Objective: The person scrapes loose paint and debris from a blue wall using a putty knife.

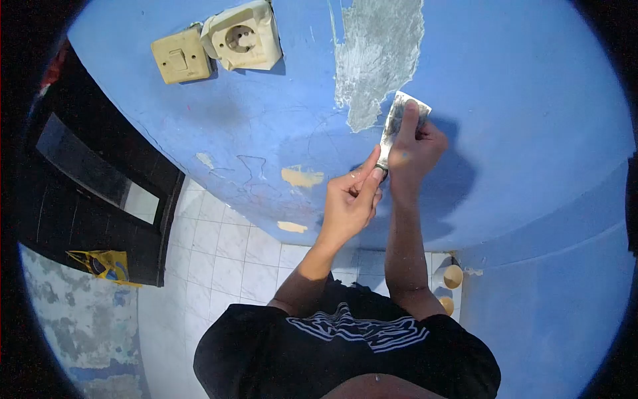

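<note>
A metal scraper is held against the blue wall, its wide edge at the lower right of a long grey patch of bare plaster. My left hand grips the scraper's handle end, thumb and fingers pinched round it. Higher up, my right hand is closed on the blade part, with the thumb pressed flat on its face near the wide edge. Most of the handle is hidden by my fingers.
Upper left on the wall are a yellowed switch and a socket. Pale patches mark the wall lower down. A dark door frame and a yellow bag are at left. Two round containers stand on the tiled floor.
</note>
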Demonstrator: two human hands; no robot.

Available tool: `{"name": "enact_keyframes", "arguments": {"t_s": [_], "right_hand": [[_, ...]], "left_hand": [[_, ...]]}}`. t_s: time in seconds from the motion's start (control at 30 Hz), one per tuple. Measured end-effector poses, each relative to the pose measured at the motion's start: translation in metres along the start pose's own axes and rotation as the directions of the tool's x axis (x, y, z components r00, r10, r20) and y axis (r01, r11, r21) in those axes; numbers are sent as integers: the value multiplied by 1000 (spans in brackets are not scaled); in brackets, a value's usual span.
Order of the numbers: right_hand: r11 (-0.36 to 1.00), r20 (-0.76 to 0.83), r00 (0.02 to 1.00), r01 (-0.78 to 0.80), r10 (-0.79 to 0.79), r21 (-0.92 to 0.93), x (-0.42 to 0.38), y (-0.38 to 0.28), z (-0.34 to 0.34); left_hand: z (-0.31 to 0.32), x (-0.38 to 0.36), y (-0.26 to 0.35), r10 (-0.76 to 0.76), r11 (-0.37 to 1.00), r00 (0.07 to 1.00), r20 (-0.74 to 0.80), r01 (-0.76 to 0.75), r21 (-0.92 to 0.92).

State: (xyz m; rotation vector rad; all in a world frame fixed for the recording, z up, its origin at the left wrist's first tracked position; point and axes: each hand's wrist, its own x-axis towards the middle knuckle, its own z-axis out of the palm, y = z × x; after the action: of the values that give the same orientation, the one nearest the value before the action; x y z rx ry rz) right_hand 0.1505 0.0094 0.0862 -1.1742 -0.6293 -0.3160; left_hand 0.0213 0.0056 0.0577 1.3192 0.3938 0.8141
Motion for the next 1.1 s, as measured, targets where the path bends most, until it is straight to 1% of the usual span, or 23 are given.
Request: {"name": "enact_keyframes", "arguments": {"t_s": [0.07, 0.2, 0.27, 0.3, 0.37, 0.4, 0.47, 0.57, 0.67, 0.77, 0.87, 1.0, 1.07, 1.1], "right_hand": [[999, -5, 1000, -28, 28, -37, 8, -2, 1], [998, 18, 999, -40, 41, -42, 3, -13, -5], [998, 49, 998, -44, 47, -50, -6, -3, -7], [998, 45, 998, -42, 45, -51, -10, 1, -10], [983, 58, 986, -148, 155, -109, -20, 8, -13], [982, 56, 986, -153, 160, -111, -23, 12, -14], [978, 76, 976, -201, 205, -57, -28, 17, -15], [973, 67, 974, -211, 218, -95, -33, 14, -15], [975, 61, 974, -216, 219, -46, -36, 18, -15], [979, 54, 978, -197, 200, -55, -36, 26, -14], [985, 42, 985, -166, 168, -41, -35, 23, -12], [985, 44, 985, -161, 164, -61, -28, 15, -11], [990, 66, 990, -116, 122, -77, -26, 19, -13], [989, 63, 990, -120, 126, -81, -27, 16, -13]], "left_hand": [[6, 1, 3, 48, 999, 999, 12, -48, -26], [7, -5, -5, 59, 998, 998, 31, -58, -27], [5, -9, -10, -13, 1000, 1000, -2, 13, -4], [4, -12, -14, -13, 1000, 1000, 3, 13, -4], [1, -17, -23, -42, 999, 999, -22, 41, -7], [1, -19, -24, -47, 999, 999, -21, 47, -5], [0, -22, -26, -44, 999, 998, -38, 45, 18], [-3, -25, -33, -12, 1000, 1000, -27, 12, 8], [-4, -26, -33, -36, 999, 998, -42, 36, 4], [-2, -27, -30, -58, 998, 997, -57, 59, 13], [-4, -24, -40, -14, 1000, 999, -47, 16, 23], [0, -20, -32, -15, 1000, 998, -54, 16, 17], [0, -19, -31, -37, 999, 997, -61, 37, 7], [0, -19, -30, -43, 999, 997, -58, 43, 7]]}}
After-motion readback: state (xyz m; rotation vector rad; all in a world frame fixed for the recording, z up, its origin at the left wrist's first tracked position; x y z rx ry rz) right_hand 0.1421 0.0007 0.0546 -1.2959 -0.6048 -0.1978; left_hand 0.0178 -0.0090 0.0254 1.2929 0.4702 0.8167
